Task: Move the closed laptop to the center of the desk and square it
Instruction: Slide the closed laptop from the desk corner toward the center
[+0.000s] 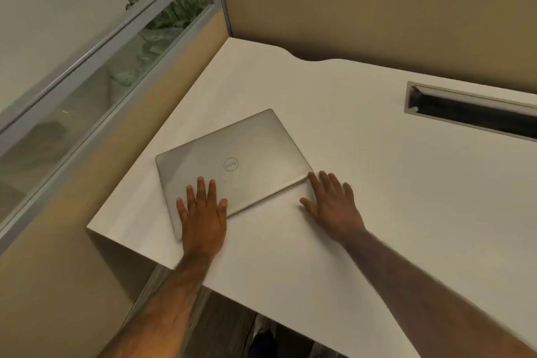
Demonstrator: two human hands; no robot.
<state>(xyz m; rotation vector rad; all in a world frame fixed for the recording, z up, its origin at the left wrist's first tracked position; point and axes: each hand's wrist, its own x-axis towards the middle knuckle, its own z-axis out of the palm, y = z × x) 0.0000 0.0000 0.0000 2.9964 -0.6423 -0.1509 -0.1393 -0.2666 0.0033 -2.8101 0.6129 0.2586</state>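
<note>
A closed silver laptop (229,160) with a round logo lies on the left part of the white desk (363,183), turned at an angle to the desk's edges. My left hand (202,212) rests flat on the lid near its front left corner, fingers spread. On the desk just beside the laptop's near right corner lies my right hand (331,203), fingers spread, with its fingertips touching the laptop's edge. Neither hand is closed around the laptop.
Tan partition walls (363,14) border the desk at the back and the left, with a glass strip (101,73) on the left one. A rectangular cable slot (470,113) is cut into the desk at the right rear. The desk's front edge runs below my arms.
</note>
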